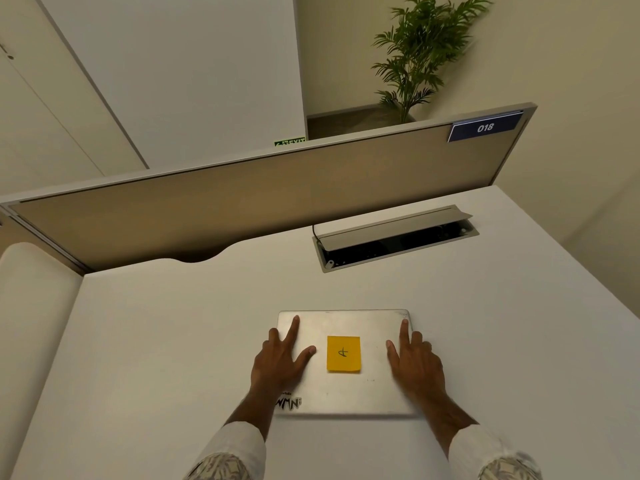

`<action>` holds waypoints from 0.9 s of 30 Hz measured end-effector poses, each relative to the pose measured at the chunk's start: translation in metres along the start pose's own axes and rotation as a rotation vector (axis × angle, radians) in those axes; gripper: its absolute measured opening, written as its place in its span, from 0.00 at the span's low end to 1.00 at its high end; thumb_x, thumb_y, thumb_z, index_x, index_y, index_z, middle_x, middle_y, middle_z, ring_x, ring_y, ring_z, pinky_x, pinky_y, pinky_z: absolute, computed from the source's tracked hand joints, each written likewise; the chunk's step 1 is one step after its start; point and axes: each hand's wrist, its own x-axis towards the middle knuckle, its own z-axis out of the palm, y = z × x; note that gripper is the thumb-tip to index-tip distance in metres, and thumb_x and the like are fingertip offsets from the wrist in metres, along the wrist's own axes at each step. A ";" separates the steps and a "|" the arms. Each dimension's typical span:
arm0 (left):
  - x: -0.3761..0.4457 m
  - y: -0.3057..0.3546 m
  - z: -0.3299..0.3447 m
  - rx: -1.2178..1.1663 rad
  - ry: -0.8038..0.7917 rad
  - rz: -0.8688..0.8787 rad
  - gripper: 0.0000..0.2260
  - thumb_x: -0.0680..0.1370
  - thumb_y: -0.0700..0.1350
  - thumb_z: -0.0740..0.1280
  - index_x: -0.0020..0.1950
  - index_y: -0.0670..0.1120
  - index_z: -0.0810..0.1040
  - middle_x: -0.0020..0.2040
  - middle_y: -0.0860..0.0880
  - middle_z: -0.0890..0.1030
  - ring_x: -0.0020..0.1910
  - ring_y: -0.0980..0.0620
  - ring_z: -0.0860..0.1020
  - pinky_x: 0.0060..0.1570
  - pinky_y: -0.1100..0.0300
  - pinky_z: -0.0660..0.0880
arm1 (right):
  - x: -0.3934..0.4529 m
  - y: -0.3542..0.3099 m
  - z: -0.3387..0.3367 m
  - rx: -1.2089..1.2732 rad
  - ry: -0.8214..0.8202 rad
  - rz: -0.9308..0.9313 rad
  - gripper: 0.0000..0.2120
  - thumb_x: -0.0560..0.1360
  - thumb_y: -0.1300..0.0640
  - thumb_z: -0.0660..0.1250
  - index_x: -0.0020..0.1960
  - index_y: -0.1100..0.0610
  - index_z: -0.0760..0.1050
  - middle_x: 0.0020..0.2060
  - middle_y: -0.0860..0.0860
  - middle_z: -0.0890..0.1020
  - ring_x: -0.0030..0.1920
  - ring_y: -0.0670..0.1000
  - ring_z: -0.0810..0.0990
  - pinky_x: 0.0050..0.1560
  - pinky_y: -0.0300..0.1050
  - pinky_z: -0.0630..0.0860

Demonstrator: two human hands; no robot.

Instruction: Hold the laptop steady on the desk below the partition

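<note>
Nearest, two pale sleeves, patterned cuffs cut off by the bottom edge. Just beyond, left hand (280, 362) flat on the left part of a closed silver laptop (346, 323), fingers straight and spread, gripping nothing. Right hand (415, 367) flat on the right part likewise, forefinger stretched toward the far right corner, outer fingers partly over the lid's edge. Between the hands, stuck on the lid, a yellow sticky note (343, 353) with a handwritten mark (hard to read, perhaps a letter seen sideways). At the lid's near left corner, a black-and-white sticker (290, 402), half hidden by the left wrist. Laptop lying flat on a white desk (156, 341), toward its near middle. Farther back on the right, a cable hatch (394, 237) with lid raised, contents dark and unclear. Behind that, a beige partition (242, 199) bearing a blue label (485, 127) marked 018. Beyond the partition, a green plant (415, 53), pot hidden, and a green sign mostly cut off.
</note>
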 end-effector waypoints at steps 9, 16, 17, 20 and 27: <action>-0.011 0.002 0.004 0.241 0.242 0.073 0.41 0.75 0.75 0.43 0.82 0.53 0.46 0.82 0.40 0.50 0.79 0.35 0.55 0.74 0.35 0.57 | -0.023 0.002 0.002 0.077 0.027 0.057 0.37 0.79 0.34 0.45 0.80 0.53 0.43 0.77 0.58 0.59 0.61 0.57 0.73 0.55 0.54 0.78; -0.018 0.011 0.005 0.267 0.228 0.072 0.41 0.74 0.77 0.45 0.81 0.57 0.44 0.82 0.42 0.40 0.81 0.37 0.41 0.75 0.31 0.46 | -0.026 0.000 -0.004 0.043 0.070 0.054 0.40 0.76 0.33 0.38 0.80 0.57 0.50 0.73 0.60 0.65 0.58 0.57 0.75 0.53 0.53 0.78; -0.019 0.012 0.004 0.263 0.219 0.060 0.41 0.74 0.77 0.45 0.81 0.57 0.44 0.82 0.41 0.40 0.81 0.37 0.42 0.75 0.31 0.48 | -0.024 0.001 -0.004 0.045 0.066 0.059 0.39 0.77 0.33 0.39 0.80 0.56 0.49 0.73 0.59 0.64 0.58 0.56 0.75 0.53 0.53 0.78; -0.022 0.016 0.004 0.269 0.178 0.005 0.40 0.74 0.76 0.43 0.81 0.58 0.42 0.82 0.37 0.41 0.80 0.34 0.49 0.74 0.33 0.54 | -0.022 0.000 -0.005 0.066 0.044 0.075 0.37 0.78 0.33 0.45 0.80 0.54 0.49 0.70 0.58 0.65 0.56 0.55 0.74 0.52 0.52 0.79; -0.025 0.021 0.002 0.287 0.156 -0.113 0.40 0.72 0.75 0.38 0.81 0.58 0.44 0.67 0.40 0.66 0.58 0.44 0.70 0.50 0.51 0.72 | -0.026 -0.004 -0.003 0.090 0.014 0.107 0.38 0.77 0.31 0.46 0.80 0.52 0.49 0.67 0.56 0.67 0.55 0.54 0.75 0.49 0.51 0.81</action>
